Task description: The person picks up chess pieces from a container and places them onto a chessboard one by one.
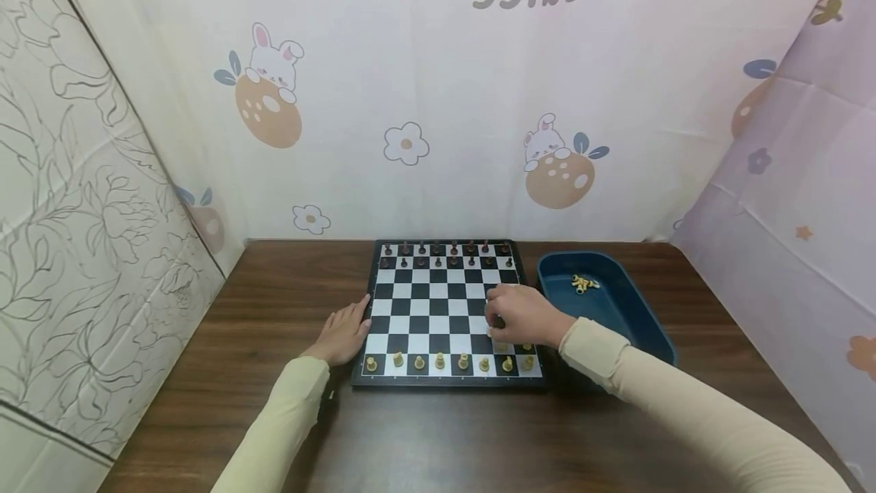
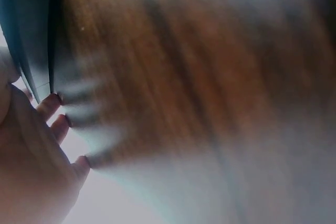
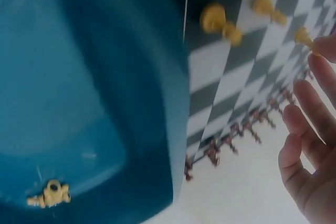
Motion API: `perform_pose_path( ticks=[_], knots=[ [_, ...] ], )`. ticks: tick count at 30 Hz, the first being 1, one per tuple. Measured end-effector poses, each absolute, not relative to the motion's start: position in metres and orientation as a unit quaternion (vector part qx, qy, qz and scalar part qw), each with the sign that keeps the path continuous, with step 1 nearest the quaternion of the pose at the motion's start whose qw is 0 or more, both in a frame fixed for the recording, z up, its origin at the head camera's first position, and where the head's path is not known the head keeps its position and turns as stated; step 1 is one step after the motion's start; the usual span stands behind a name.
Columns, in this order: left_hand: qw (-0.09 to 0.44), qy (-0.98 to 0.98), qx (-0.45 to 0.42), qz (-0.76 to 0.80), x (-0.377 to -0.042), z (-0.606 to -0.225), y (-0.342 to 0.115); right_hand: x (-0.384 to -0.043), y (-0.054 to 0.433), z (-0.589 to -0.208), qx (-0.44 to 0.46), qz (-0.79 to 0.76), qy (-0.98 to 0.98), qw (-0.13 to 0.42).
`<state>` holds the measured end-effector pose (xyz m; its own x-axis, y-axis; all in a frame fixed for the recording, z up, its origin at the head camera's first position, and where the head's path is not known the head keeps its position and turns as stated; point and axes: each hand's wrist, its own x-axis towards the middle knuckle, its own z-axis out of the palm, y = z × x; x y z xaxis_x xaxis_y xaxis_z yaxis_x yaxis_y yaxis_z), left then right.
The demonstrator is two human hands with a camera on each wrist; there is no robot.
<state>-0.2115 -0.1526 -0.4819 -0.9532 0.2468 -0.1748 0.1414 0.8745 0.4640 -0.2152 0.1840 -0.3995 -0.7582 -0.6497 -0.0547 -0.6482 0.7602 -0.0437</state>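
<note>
A black-and-white chessboard [image 1: 419, 306] lies on the table. My right hand [image 1: 523, 316] is over its right side, and its thumb and a fingertip pinch a pale yellow chess pawn [image 3: 303, 36] low above the squares. Two more yellow pieces, one a pawn [image 3: 262, 4], stand close by on the right. Yellow pieces [image 1: 440, 361] line the near row, and dark red pieces [image 1: 438, 249] fill the two far rows. With fingers extended, my left hand [image 1: 344, 332] rests on the table and touches the board's left edge. In the left wrist view, its fingertips [image 2: 50, 106] meet the board's side.
Right of the board sits a blue tray [image 1: 626, 287], partly hidden under my right forearm. Several yellow pieces [image 1: 584, 284] lie in a small heap inside it. The brown wooden table [image 1: 294, 272] ends at a patterned curtain [image 1: 411, 97] behind.
</note>
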Motion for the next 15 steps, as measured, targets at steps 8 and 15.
perform_pose_path(
  ticks=[8,15],
  knots=[
    [0.116,0.96,0.1,0.234,-0.21,-0.48,-0.153,-0.212,0.173,-0.414,-0.348,-0.03,0.937,0.034],
    [0.118,0.96,0.101,0.233,-0.21,-0.482,-0.152,-0.208,0.17,-0.416,-0.359,-0.033,0.932,0.046]
  ],
)
